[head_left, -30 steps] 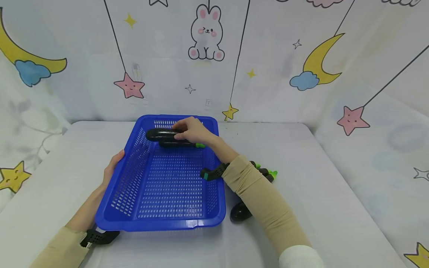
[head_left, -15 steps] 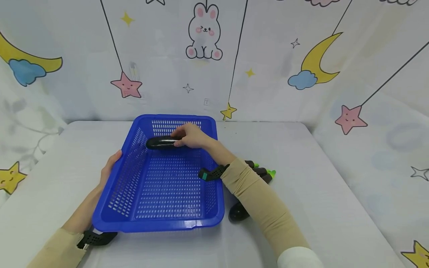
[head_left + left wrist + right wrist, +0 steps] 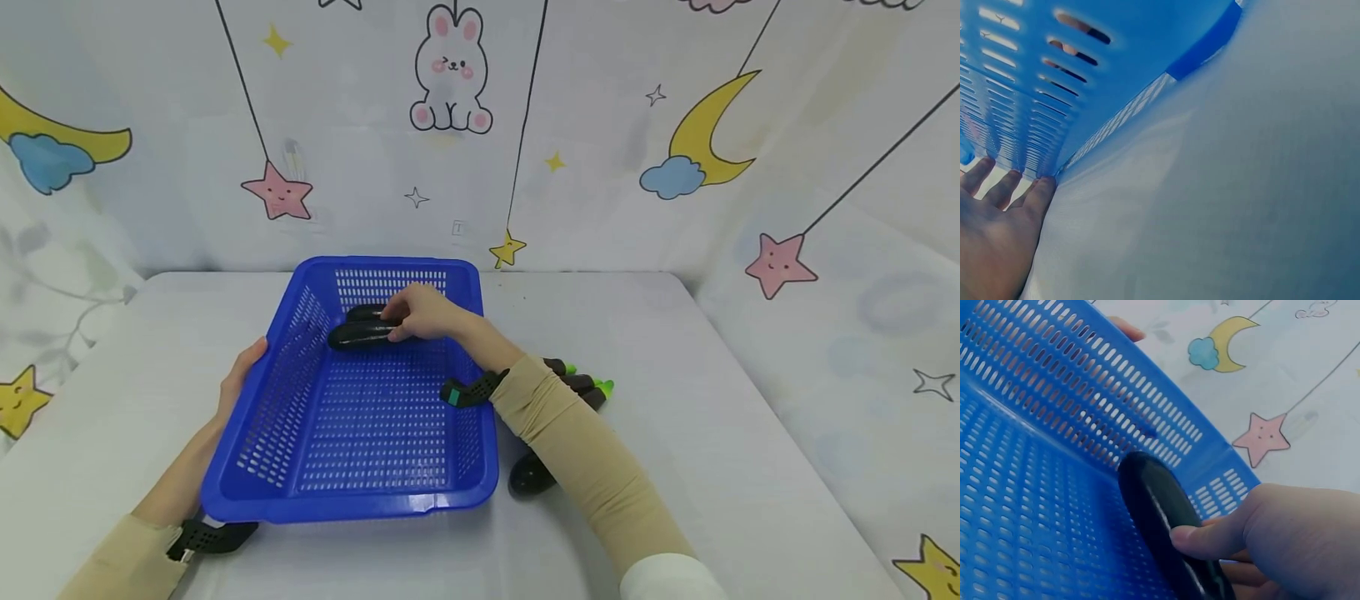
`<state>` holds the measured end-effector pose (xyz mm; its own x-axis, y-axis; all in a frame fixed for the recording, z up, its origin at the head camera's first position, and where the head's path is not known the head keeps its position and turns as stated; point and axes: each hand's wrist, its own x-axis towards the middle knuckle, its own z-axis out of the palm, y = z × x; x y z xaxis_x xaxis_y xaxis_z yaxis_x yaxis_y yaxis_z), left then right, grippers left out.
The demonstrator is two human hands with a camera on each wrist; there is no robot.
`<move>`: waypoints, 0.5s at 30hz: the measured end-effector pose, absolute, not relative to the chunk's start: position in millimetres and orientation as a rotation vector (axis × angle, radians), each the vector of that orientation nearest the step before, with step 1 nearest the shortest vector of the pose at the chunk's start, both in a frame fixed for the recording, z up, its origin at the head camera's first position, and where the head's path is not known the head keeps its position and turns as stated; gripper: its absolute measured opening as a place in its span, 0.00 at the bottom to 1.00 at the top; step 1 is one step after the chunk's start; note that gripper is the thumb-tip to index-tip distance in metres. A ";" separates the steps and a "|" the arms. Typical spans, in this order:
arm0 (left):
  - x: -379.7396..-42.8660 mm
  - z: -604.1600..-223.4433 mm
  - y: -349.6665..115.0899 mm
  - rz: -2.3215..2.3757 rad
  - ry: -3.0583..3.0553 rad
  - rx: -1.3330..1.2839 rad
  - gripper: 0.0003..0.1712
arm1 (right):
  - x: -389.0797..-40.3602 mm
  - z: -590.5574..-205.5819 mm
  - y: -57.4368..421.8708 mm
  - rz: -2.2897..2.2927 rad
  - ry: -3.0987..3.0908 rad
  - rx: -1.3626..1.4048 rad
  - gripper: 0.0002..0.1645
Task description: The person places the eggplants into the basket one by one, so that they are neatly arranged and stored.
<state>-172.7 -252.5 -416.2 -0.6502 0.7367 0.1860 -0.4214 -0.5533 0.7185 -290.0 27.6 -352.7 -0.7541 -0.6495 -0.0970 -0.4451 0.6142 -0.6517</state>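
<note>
Shifted the held eggplant [image 3: 358,335] towards the near end of the blue basket [image 3: 330,507] since a second ago, over to the near side of a second eggplant [image 3: 363,312]. Grips it with the right hand [image 3: 427,312], clamping thumb and fingers on it inside the basket. Lies crosswise there, towards the far end, pointing its rounded tip left. Cannot tell whether touching the basket's floor. Keeps the left hand [image 3: 240,379] against the basket's outer left wall, touching the plastic with nearly straight fingers [image 3: 1038,197], slightly apart. Wears beige sleeves [image 3: 600,475] and a black band [image 3: 472,392] on each wrist. Shows more eggplants [image 3: 531,477] on the white desk [image 3: 705,467], right of the basket, partly hidden by the right sleeve. Backs onto pale cloth [image 3: 360,150] printed with a rabbit, moons and stars.
</note>
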 end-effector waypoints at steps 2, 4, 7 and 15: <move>-171.8 -416.0 -253.5 2.201 0.912 0.614 0.36 | -289.7 -353.3 27.0 -0.868 2.520 -0.885 0.20; -171.1 -416.2 -254.5 2.199 0.982 0.591 0.34 | -289.1 -353.2 26.6 -0.848 2.519 -0.884 0.20; -170.7 -416.3 -254.9 2.201 1.037 0.575 0.32 | -287.5 -352.5 26.5 -0.803 2.520 -0.893 0.20; -171.4 -415.6 -254.6 2.208 0.962 0.560 0.33 | -286.3 -352.7 27.4 -0.747 2.535 -0.910 0.20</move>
